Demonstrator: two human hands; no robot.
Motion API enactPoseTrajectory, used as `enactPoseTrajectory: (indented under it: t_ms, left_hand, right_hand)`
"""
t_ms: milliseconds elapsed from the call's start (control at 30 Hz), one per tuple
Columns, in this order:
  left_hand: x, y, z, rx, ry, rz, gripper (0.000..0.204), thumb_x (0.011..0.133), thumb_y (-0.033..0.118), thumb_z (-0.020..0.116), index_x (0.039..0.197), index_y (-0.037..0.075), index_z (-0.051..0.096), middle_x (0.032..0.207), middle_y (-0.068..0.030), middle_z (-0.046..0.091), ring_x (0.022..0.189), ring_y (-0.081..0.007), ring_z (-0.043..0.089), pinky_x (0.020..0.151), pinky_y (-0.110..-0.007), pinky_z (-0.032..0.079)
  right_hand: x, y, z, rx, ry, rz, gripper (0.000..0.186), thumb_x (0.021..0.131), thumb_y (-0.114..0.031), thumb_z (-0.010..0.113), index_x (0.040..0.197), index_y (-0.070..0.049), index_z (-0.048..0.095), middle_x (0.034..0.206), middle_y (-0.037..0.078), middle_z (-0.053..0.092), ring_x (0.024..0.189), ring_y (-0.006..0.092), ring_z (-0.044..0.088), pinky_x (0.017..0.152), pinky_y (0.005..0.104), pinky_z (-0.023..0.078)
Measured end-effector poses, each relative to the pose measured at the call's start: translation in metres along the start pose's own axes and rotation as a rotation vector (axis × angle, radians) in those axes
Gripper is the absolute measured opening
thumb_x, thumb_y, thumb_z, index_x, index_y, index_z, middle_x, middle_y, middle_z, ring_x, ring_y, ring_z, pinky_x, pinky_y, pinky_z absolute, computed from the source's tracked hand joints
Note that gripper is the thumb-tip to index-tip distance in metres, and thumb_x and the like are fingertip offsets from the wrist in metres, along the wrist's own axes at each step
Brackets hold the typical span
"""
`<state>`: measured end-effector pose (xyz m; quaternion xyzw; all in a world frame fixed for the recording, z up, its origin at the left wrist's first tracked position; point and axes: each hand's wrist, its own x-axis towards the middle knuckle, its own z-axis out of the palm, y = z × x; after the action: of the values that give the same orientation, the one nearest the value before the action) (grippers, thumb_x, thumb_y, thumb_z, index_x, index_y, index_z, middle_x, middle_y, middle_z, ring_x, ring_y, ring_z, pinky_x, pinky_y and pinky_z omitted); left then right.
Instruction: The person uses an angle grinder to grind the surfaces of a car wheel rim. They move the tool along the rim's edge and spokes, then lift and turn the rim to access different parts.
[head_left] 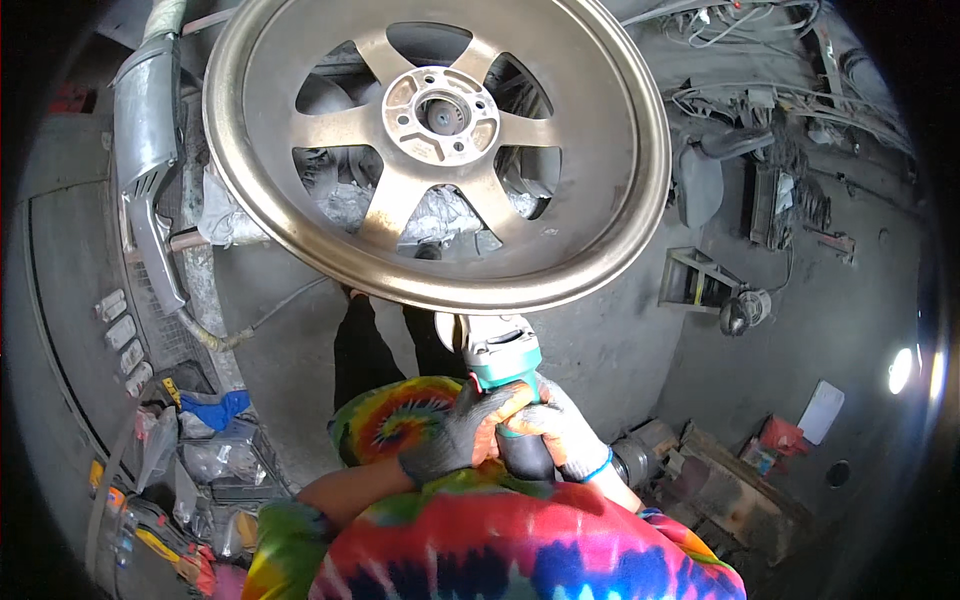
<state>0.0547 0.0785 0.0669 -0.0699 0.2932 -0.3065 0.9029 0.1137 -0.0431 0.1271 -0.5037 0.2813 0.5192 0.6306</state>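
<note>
Seen from the head camera, looking steeply down, a large bronze-coloured alloy wheel (437,150) with six spokes fills the upper middle of the picture, its face turned up toward the camera and its polished rim tilted slightly down to the right. Just under the wheel's lower edge sits a teal and grey angle grinder (497,357), its head touching or all but touching the rim; the exact contact point is hidden by the guard. Both hands are wrapped round the grinder's body close to the person's chest. The left hand (455,438), in a dark grey glove with orange fingertips, is closed over the tool from the left side. The right hand (553,428), in a pale glove with a blue cuff, is curled tightly round the dark rear handle, touching the left hand. Below them spreads the person's bright tie-dye shirt (500,545). The concrete floor (610,340) lies far beneath. To the left hangs a silver car bumper (145,140), and low on the left are cluttered plastic crates (205,465).
</note>
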Motion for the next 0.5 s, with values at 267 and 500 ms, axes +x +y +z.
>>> enactPoseTrajectory:
  t_ms: [267,500]
  left_hand:
    - [0.004,-0.003,-0.003,0.014,0.017,0.029,0.018,0.085,0.017,0.066,0.100,0.008,0.059,0.088,-0.0017,0.062,0.076,-0.0109,0.060,0.064,-0.030,0.051]
    - [0.008,-0.006,-0.005,-0.100,0.010,-0.017,0.018,0.085,0.016,0.065,0.101,0.008,0.060,0.088,-0.0036,0.062,0.076,-0.0130,0.061,0.067,-0.030,0.053]
  right_hand:
    - [0.003,0.006,0.001,-0.057,0.060,-0.082,0.052,0.076,-0.013,0.065,0.122,0.000,0.046,0.095,0.011,0.059,0.075,0.0190,0.060,0.069,0.0334,0.051]
    - [-0.003,-0.002,0.007,0.081,-0.025,0.014,0.051,0.078,-0.013,0.064,0.124,0.000,0.045,0.098,0.010,0.059,0.078,0.0188,0.060,0.072,0.0328,0.051]
